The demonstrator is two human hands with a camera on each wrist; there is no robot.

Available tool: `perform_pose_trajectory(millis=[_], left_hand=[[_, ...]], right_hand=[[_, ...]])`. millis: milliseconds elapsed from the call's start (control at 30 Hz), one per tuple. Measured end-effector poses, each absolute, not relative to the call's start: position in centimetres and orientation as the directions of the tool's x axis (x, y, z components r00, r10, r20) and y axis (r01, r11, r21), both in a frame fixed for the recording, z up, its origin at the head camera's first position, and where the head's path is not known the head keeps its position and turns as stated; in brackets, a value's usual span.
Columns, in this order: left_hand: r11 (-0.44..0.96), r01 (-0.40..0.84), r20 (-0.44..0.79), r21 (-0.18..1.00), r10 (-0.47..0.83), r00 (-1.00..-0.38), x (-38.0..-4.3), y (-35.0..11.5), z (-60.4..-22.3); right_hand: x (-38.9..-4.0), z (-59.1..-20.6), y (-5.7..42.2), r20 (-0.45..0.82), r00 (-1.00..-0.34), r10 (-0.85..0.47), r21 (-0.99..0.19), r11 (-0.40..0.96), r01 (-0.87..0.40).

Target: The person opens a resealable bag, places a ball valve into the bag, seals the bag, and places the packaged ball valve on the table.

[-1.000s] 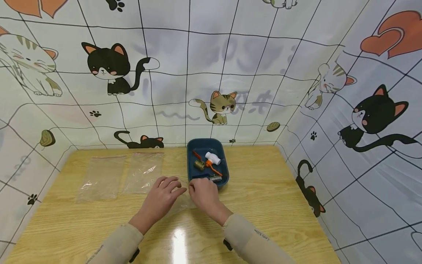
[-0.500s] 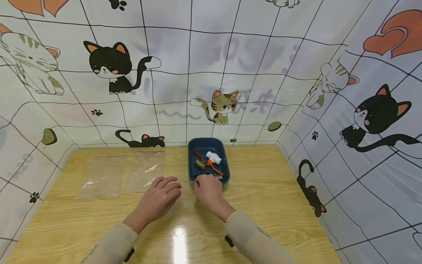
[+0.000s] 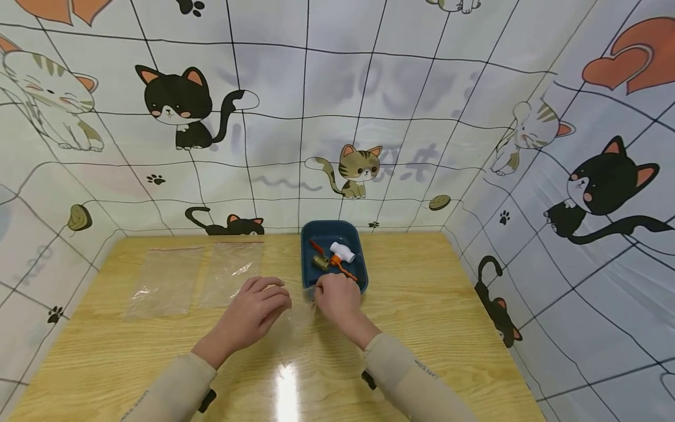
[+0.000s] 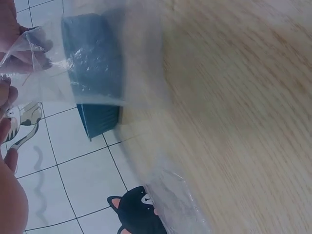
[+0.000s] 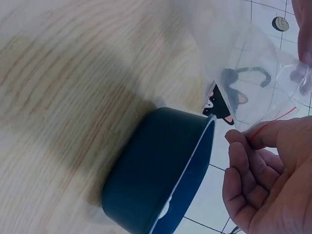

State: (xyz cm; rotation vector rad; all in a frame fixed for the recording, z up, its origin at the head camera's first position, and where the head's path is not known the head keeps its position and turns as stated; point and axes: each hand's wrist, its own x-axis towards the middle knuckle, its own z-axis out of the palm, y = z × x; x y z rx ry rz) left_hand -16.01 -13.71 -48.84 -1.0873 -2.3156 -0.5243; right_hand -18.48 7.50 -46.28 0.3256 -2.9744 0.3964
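Note:
A clear zip bag with a red line near its mouth hangs above the table between my two hands. My right hand pinches the bag's edge by the red line, thumb against forefinger, at the near side of the blue tray. On the bag's other side, my left hand has bent fingers at its edge, partly cut off in both wrist views. Inside the tray lie a white T-shaped fitting, an orange-handled piece and a brass-coloured fitting. The right hand hides the tray's near end.
Two more clear zip bags lie flat on the wooden table, one at the far left and one beside it. A cat-printed cloth walls in the back and both sides.
My right hand has moved a little right and away from me, over the tray's near rim. My left hand has drifted slightly left, so the gap between the hands is wider.

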Motion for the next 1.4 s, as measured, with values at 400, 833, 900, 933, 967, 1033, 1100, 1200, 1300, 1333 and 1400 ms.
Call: perform_pose_trajectory(millis=[400,833,900,933,967,1033,1100,1200,1300,1333,1400], left_hand=[[0.61,0.792,0.594,0.037,0.624,-0.508,-16.3,-14.1,-48.5],[0.626,0.779,0.592,0.014,0.623,-0.511,-16.3,-14.6,-48.6],[0.632,0.775,0.598,0.021,0.613,-0.516,-16.4,-14.6,-48.7],[0.636,0.771,0.596,0.026,0.61,-0.523,-16.4,-14.6,-48.7],[0.637,0.77,0.598,0.029,0.606,-0.524,-16.4,-14.7,-48.7],[0.643,0.765,0.593,0.036,0.602,-0.534,-16.4,-14.8,-48.7],[0.645,0.763,0.586,0.044,0.602,-0.543,-16.5,-14.8,-48.6],[0.647,0.761,0.573,0.057,0.603,-0.556,-16.5,-14.8,-48.5],[0.644,0.762,0.57,0.066,0.602,-0.559,-16.6,-14.8,-48.5],[0.642,0.764,0.572,0.065,0.603,-0.556,-16.6,-14.7,-48.5],[0.643,0.763,0.573,0.063,0.603,-0.555,-16.6,-14.6,-48.5]], right_hand=[[-17.8,-45.8,6.6,0.165,-0.954,-0.251,-0.244,0.927,-0.286],[-17.6,-46.3,6.4,0.264,-0.914,-0.308,-0.223,0.902,-0.369],[-17.6,-46.4,6.6,0.298,-0.898,-0.322,-0.21,0.896,-0.391],[-17.6,-46.6,6.8,0.317,-0.89,-0.329,-0.198,0.894,-0.401],[-17.7,-46.7,7.0,0.333,-0.881,-0.336,-0.185,0.893,-0.411],[-17.9,-46.9,7.5,0.363,-0.863,-0.352,-0.142,0.894,-0.425],[-18.2,-47.3,8.2,0.379,-0.85,-0.366,-0.097,0.898,-0.43],[-19.0,-47.7,9.6,0.367,-0.851,-0.377,-0.053,0.904,-0.423],[-19.8,-48.0,11.0,0.328,-0.863,-0.385,-0.036,0.907,-0.419],[-20.1,-48.0,11.4,0.313,-0.866,-0.39,-0.032,0.907,-0.42],[-20.6,-48.2,12.2,0.287,-0.87,-0.401,-0.028,0.904,-0.426]])
